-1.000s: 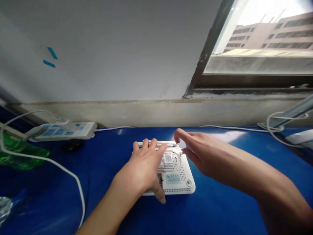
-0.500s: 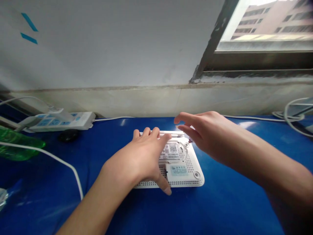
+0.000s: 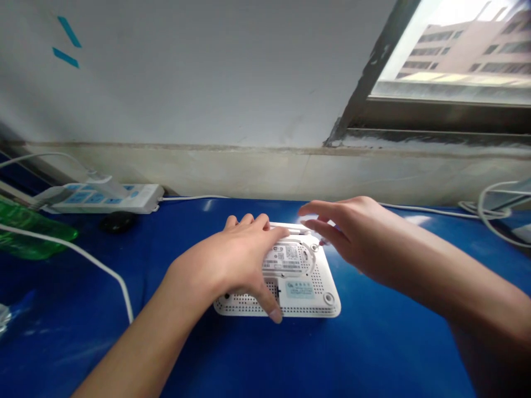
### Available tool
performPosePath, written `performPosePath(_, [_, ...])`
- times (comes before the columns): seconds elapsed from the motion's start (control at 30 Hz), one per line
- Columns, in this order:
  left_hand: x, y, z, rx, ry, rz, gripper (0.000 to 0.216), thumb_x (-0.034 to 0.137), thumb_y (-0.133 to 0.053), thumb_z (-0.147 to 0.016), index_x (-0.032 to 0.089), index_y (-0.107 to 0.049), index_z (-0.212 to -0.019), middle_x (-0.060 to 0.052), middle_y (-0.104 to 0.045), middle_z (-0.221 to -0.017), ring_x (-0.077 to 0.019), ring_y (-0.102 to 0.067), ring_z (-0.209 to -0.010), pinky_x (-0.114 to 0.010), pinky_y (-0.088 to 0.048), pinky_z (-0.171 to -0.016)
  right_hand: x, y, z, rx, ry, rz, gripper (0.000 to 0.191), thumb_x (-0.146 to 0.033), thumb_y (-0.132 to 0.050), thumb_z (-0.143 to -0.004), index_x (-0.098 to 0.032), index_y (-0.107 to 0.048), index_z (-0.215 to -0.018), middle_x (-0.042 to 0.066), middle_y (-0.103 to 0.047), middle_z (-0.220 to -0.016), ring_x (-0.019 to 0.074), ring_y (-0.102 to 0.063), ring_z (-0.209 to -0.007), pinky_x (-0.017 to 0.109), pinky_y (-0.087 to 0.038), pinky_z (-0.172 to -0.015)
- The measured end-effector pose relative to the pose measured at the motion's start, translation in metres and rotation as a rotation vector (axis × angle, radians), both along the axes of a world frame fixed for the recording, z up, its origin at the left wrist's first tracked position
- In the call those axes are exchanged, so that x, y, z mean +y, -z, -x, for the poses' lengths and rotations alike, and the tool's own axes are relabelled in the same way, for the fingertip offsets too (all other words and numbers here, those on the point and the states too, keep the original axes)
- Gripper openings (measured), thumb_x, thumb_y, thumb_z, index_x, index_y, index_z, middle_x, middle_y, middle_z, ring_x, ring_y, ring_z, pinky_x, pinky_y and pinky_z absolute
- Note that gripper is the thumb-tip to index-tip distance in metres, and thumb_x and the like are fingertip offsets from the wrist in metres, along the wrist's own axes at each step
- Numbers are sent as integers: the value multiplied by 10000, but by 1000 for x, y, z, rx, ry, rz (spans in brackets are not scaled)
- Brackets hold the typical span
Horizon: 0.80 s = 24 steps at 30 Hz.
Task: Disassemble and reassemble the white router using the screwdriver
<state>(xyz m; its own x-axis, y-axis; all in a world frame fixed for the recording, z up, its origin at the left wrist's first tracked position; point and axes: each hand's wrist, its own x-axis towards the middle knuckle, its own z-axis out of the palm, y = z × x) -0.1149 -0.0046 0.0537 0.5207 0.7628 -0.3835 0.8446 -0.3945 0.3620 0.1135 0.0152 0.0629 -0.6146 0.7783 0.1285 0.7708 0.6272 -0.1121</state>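
A white router (image 3: 313, 307) lies underside up on the blue tabletop, showing its vent holes, printed label (image 3: 292, 258) and round feet. Over its left part spreads my left hand (image 3: 240, 262), with the thumb bent over the near edge and the fingers reaching the far edge, gripping it. Folded white antennas (image 3: 292, 226) run along the far side. At the far right corner, my right hand (image 3: 346, 224) is bent in a pinch, index finger and thumb close together by the antenna end. What lies between those fingertips, if anything, is too small to make out.
A white power strip (image 3: 143, 200) with a plugged-in adapter stands back left. Near it are a black mouse-like object (image 3: 118, 221) and a green plastic bottle (image 3: 37, 235). A white cable (image 3: 97, 262) crosses the left side. More cable (image 3: 487, 211) is coiled at the right.
The whole view has shifted slightly, with the router a little further left in it. My right thumb and index finger have shifted slightly at the router's far corner. My left hand keeps its place.
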Motion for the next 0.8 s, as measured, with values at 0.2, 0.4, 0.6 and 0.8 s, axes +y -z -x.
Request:
performPosePath(0.2, [2,-1,0,-5,-11,-14,1176,738,-850,-467,434,-420,-1518,-67,-508,-1374,-438,-447,-1293,-632,-323,-1121,-6,3,-6,64,-51,-82,714,-106,-618,-864,-334,-425,-1512,60,-736,-1185,232,-733,-928,276,-502,-639])
performPosePath(0.4, [1,0,0,-7,-7,-17,1175,735,-846,-475,430,-416,-1525,-62,-509,-1346,-419,-466,-1257,-612,-340,-1116,-6,-2,4,47,22,-54,456,-233,-657,-905,-323,-590,-1347,34,-769,-1008,226,-732,-788,283,-459,-586])
performPosePath(0.6, [2,0,1,-6,-6,-17,1180,754,-837,-461,432,-423,-1518,-54,-509,-1346,-414,-457,-1268,-603,-327,-1127,-1,1,7,60,21,-45,362,-194,-577,-973,-270,-612,-1326,86,-765,-1072,231,-731,-856,294,-481,-645])
performPosePath(0.8, [2,-1,0,16,-3,-11,1184,768,-824,-464,451,-401,-1524,-52,-480,-1410,-431,-420,-1312,-609,-295,-1140,-11,-2,-1,129,-93,-20,819,-24,-622,-797,-378,-426,-1509,38,-700,-1261,202,-710,-976,270,-522,-727])
